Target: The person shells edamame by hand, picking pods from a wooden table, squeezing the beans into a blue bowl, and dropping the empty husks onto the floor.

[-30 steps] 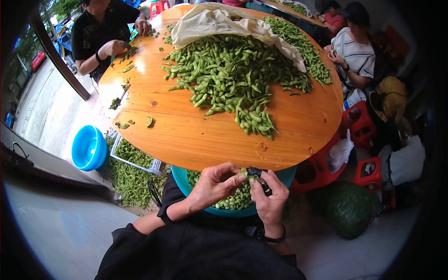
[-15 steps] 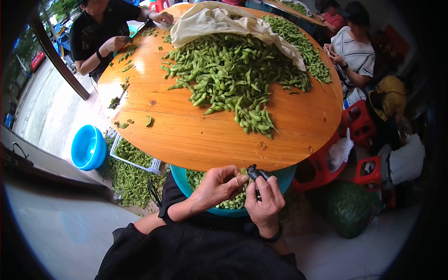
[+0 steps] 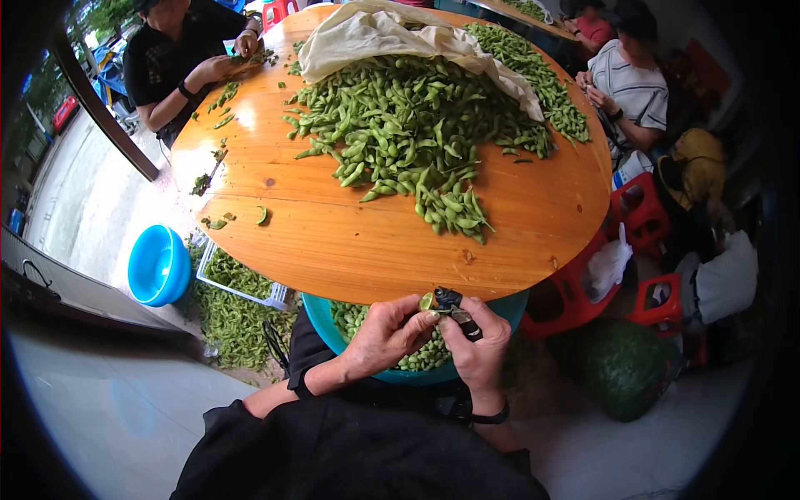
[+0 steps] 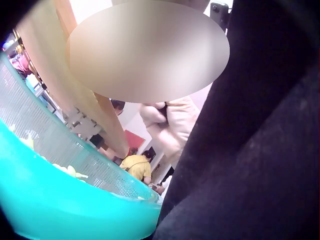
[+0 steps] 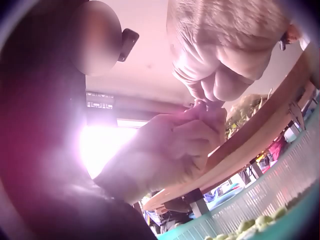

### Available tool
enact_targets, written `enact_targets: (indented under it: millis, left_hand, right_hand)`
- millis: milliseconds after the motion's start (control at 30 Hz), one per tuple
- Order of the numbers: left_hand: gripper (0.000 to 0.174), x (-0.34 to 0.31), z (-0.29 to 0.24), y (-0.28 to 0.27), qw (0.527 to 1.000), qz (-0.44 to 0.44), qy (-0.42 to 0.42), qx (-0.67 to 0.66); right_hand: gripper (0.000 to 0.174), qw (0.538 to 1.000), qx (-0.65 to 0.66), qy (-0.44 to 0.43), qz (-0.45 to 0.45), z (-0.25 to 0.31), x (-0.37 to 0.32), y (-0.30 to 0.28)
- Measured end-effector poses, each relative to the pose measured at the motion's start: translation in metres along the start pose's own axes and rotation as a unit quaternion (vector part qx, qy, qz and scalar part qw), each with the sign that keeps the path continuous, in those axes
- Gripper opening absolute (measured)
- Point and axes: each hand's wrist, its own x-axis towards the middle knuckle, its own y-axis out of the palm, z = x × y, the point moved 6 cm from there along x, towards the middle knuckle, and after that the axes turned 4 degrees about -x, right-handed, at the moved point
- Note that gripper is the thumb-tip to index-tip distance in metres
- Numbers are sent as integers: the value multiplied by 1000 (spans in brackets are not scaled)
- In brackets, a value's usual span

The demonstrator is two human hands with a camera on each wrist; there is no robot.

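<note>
Over the near table edge, my left hand (image 3: 379,335) pinches a green soybean pod (image 3: 427,302) between thumb and fingers. My right hand (image 3: 482,346) meets it from the other side, thumb and fingers gripping the pod's right end. Black wrapping (image 3: 448,296) covers a right fingertip, and a black band circles a finger of that hand. Below both hands sits a teal basin (image 3: 321,321) holding shelled green beans (image 3: 427,357). In the right wrist view the fingertips of both hands come together; the pod is hidden there.
A large pile of soybean pods (image 3: 400,125) lies on the round wooden table (image 3: 333,250), partly under a cream cloth (image 3: 375,37). More pods (image 3: 237,321) cover the floor at left by a blue basin (image 3: 158,265). Red stools (image 3: 640,204) stand right. Other people sit around the table.
My right hand turned away from the left and back, its black-wrapped fingertip rising then settling by the pod again. Across the table, a person's hands moved apart, then together.
</note>
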Motion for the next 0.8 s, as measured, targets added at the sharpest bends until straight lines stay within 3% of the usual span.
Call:
enact_targets:
  millis: [33,100,167,200,267,600,633,700,733,800]
  left_hand:
    - [19,0,-1,0,1000,4,11,23]
    - [20,1,-3,-1,999,10,22,47]
    - [23,2,1,-2,997,45,-9,62]
    - [23,3,-3,-1,997,45,-9,62]
    - [24,1,-5,6,992,72,-68,-82]
    - [24,-1,-7,6,988,88,-95,-81]
    - [24,0,-6,3,992,80,-84,-58]
    - [23,1,-3,0,994,73,-72,-36]
    - [24,2,-5,-2,997,65,-23,29]
    - [25,2,-10,-3,993,59,27,94]
  right_hand:
    - [25,992,70,97,29,-10,-2,3]
    - [24,987,102,116,39,-11,0,2]
    - [24,882,385,260,77,-30,-4,12]
    - [27,873,401,267,80,-36,-4,14]
    - [27,863,423,265,81,-39,-5,14]
    - [29,840,470,253,94,-36,-7,13]
    - [29,840,470,253,94,-32,-7,13]
    - [33,932,298,197,57,-17,-6,4]
    - [36,963,208,160,65,-13,-7,1]
    - [36,971,177,148,66,-11,-7,3]
